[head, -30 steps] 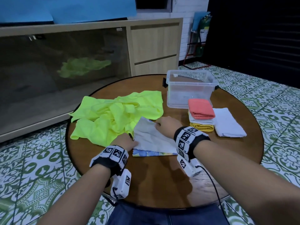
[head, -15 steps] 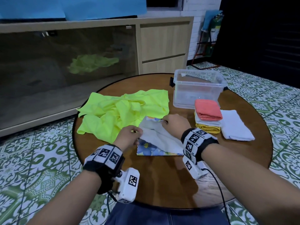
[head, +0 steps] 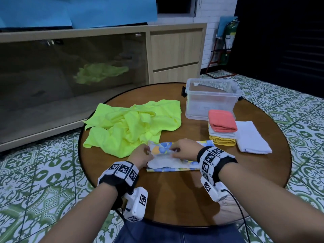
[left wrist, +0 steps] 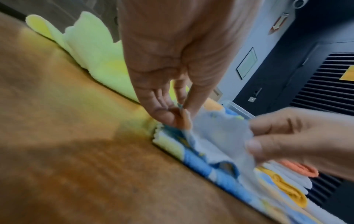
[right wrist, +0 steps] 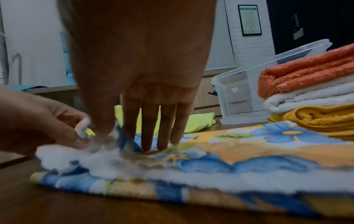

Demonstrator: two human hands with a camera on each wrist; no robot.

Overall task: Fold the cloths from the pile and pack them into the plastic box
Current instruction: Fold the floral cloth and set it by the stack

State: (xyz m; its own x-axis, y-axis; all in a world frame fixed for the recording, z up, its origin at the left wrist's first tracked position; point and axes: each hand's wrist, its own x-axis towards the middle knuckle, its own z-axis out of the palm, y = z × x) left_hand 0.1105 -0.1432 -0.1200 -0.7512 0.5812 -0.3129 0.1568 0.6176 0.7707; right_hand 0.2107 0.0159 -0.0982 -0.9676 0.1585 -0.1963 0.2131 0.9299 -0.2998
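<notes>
Pinching one edge of the flowered cloth (head: 172, 157) on the table (head: 175, 195), the left hand (head: 140, 156) and right hand (head: 184, 149) align a fold, the plastic box (head: 211, 100) waiting beyond.

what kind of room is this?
Likely a home living or utility room, not a lab: patterned green floor tiles, a low wooden cabinet with a glass front, and a round wooden table. A fire extinguisher by the wall leaves some doubt.
</notes>
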